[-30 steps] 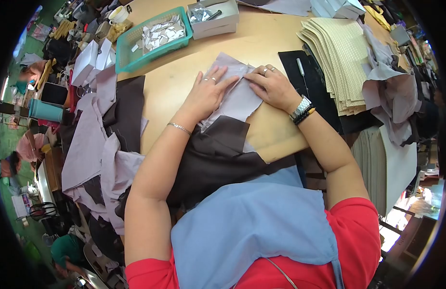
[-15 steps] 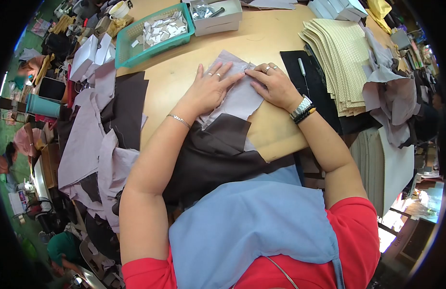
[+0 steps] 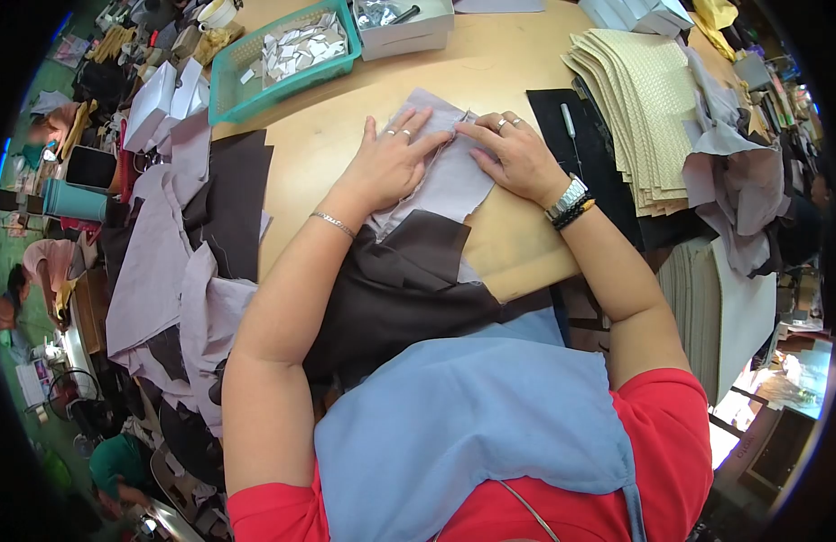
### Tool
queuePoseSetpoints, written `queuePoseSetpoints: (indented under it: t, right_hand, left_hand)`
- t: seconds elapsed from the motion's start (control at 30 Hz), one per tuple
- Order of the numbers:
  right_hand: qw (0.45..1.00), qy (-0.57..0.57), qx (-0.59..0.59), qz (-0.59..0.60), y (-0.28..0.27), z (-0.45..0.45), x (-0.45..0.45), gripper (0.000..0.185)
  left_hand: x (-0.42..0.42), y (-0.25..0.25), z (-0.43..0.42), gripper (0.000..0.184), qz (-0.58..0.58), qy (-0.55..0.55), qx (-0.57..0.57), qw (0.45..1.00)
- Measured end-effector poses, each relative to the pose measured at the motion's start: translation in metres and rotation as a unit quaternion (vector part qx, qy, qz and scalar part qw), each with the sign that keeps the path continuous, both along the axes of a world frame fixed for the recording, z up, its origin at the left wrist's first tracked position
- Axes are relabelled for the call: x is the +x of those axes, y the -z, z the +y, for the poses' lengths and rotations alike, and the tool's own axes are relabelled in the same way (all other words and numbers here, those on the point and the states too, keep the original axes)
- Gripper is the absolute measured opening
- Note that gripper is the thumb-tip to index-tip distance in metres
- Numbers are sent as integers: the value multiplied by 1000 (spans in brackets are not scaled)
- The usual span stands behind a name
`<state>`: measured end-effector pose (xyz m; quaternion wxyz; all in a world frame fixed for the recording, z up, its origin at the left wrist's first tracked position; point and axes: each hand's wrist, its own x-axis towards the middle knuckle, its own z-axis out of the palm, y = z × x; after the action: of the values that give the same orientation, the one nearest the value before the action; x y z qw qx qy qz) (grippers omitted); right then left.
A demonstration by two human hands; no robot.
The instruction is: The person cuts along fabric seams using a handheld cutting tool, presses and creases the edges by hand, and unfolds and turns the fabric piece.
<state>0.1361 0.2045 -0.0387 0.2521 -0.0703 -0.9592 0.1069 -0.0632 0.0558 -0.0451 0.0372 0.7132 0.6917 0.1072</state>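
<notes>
Light mauve fabric lies on the wooden table in front of me, joined or overlapped with dark brown cloth that hangs over the table's edge onto my lap. My left hand rests flat on the fabric's left part, fingers spread, with rings on them. On its upper right edge, my right hand touches the fabric with the index finger stretched out and the thumb apart below it. Both index fingertips nearly meet at a seam or fold near the top.
A teal basket of small white pieces and a white box stand at the back. Right are yellowish textured sheets and a thin tool on black material. Mauve cloth lies left. Other people are far left.
My left fingers have shifted slightly over the fabric, and my right index finger has straightened a little. The view has moved slightly. The fabric stays about where it was.
</notes>
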Motion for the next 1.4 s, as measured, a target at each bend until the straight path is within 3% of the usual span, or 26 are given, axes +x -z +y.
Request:
queuePoseSetpoints:
  t: [0.33,0.63,0.83,1.03,1.13,1.33,1.4]
  right_hand:
    - [1000,11,20,-11,-1,1,-3,32]
    - [995,90,32,-30,0,2,-6,35]
    - [995,-13,94,-23,6,6,-6,36]
    - [998,30,28,-57,6,6,-5,36]
    - [994,25,74,-77,-1,5,-5,35]
    - [990,32,45,-127,-7,8,-10,33]
    - [990,-18,80,-111,-7,6,-11,33]
  left_hand:
    - [1,1,1,52,30,5,18,999]
    - [2,-1,-1,57,42,6,8,999]
    - [2,-2,0,57,53,4,3,999]
    - [1,5,-1,53,33,4,42,999]
    - [0,6,-2,49,17,10,58,998]
    - [-2,9,-2,43,-4,24,93,995]
    - [-2,9,-3,41,-10,23,102,995]
